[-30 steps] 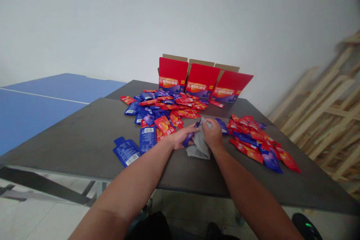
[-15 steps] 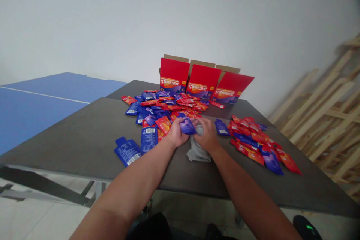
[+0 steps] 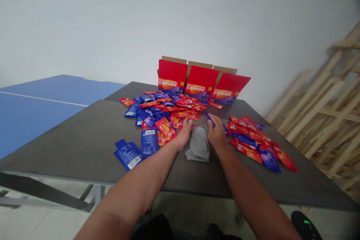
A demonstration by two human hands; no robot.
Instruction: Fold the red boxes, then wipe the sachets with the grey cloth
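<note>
My right hand grips a blue pouch, seen nearly edge-on above the table. To its left, my left hand holds nothing, its fingers loosely extended beside the main heap. A crumpled grey cloth lies on the table between my hands. Red and blue pouches are heaped beyond and left of my left hand, with a red pouch close to it. Two blue pouches lie nearer me, one with a barcode and one tilted. A second pile of pouches lies right of my right hand.
Three red cartons with raised flaps stand in a row at the back of the dark table. A blue table-tennis table adjoins at left. Wooden slats lean at right. A dark object with a green light is at lower right.
The blue pouch has passed from my left hand into my right, which has moved right with it. My left hand has let go, and the grey cloth is now more visible.
</note>
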